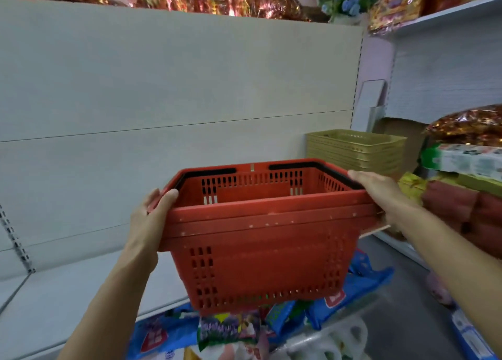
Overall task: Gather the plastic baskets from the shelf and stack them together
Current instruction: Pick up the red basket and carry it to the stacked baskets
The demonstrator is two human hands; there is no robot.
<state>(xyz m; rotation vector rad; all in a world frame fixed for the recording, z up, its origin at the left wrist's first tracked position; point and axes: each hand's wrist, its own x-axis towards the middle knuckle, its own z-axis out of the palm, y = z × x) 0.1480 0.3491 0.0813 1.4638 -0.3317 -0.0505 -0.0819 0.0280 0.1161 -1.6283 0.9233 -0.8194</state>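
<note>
Pale grey shelf (68, 300) runs along the left, its near and middle surface bare, backed by a light panelled wall. At its far right corner sits a stack of olive-yellow plastic baskets (355, 150), nested one inside another, upright. Below the shelf's front edge, low and near, lie blue snack packets (350, 289) and other wrapped goods in a loose heap; what carries them cannot be told.
</note>
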